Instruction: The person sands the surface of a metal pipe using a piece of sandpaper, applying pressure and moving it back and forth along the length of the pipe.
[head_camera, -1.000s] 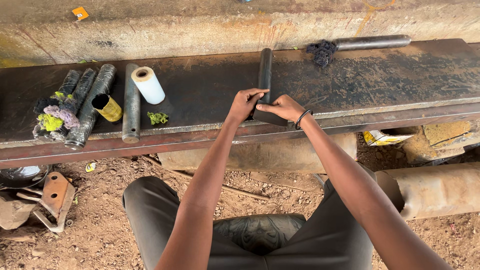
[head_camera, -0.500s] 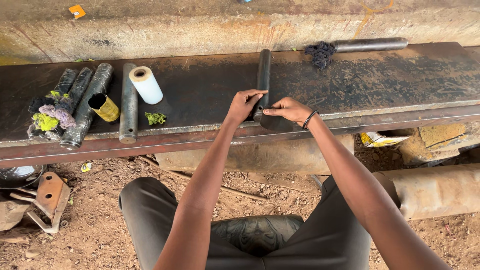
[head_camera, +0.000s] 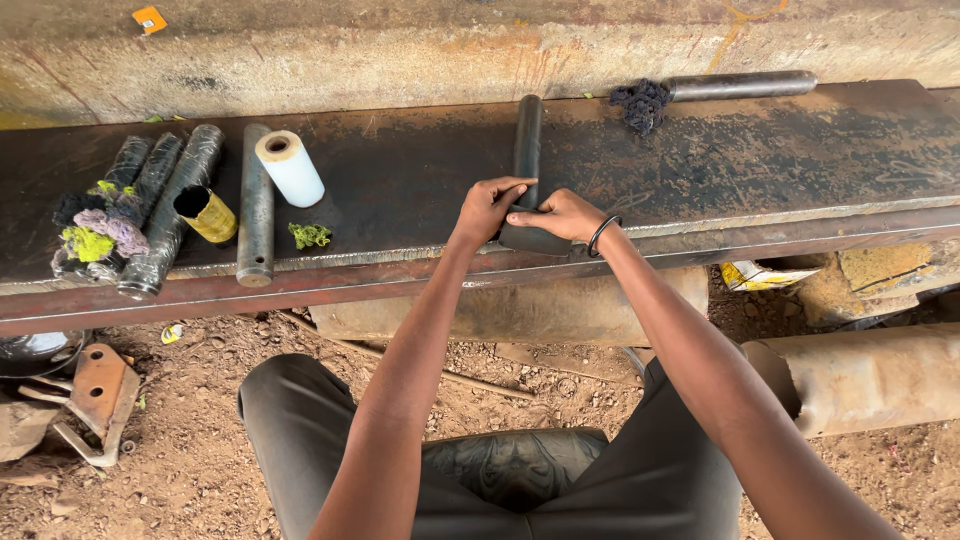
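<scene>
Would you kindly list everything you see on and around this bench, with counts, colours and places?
steel bench: one, dark rusty, across the view
dark tube: one, black, bench centre, under both hands
wrapped tubes: three, dark, far left
bare pipe: one, grey, beside them
white roll: one, left of centre
yellow spool: one, left
fibre tufts: several, green, purple
long rod: one, grey, back right
dark rag: one, at its end
left hand: on tube
right hand: on tube, black bangle

Soft even daylight, sharp focus
</scene>
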